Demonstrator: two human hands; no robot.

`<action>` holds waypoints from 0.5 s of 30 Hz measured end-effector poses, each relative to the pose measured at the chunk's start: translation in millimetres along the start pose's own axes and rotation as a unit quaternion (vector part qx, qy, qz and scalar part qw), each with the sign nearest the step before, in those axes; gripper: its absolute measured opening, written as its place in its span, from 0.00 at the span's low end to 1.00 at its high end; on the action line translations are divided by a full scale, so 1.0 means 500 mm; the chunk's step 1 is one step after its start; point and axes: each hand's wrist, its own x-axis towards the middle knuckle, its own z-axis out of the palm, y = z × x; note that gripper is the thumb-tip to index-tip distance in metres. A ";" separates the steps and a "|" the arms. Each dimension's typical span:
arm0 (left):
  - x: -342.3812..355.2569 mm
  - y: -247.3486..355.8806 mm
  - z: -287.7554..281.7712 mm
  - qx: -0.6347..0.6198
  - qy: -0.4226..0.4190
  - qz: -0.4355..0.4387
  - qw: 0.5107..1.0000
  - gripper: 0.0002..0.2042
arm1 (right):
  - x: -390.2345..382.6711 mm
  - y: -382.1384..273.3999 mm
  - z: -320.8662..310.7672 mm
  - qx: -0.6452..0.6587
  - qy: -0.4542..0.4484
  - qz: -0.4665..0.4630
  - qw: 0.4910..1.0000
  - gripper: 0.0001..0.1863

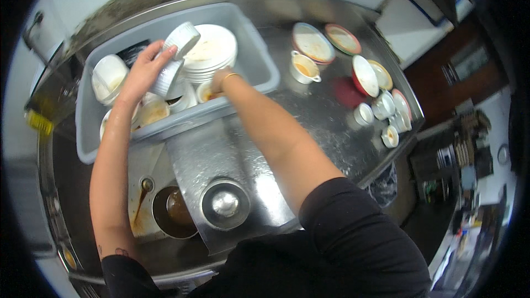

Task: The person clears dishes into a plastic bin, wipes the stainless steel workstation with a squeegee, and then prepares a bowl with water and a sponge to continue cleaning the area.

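Observation:
My left hand grips two white ribbed bowls, one above the other, over a grey plastic tub. My right hand reaches into the tub beside a stack of white plates, at a small stained white dish; its fingertips are mostly hidden. Around both hands lie other soiled white dishes and a white container.
Soiled plates, cups and a red bowl stand on the steel counter at right. Below the tub are a metal bowl and a sink basin holding a dirty pot.

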 end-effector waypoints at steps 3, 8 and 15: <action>0.030 -0.001 0.100 0.029 -0.055 -0.033 0.998 0.31 | -0.107 0.046 -0.056 0.228 0.147 -0.014 0.962 0.21; 0.081 -0.195 0.181 0.013 -0.108 -0.080 0.991 0.27 | -0.508 0.133 -0.048 0.452 0.466 -0.054 0.759 0.07; 0.217 -0.434 0.336 0.221 -0.274 -0.014 0.936 0.30 | -0.883 0.111 0.257 0.452 0.425 0.164 0.767 0.04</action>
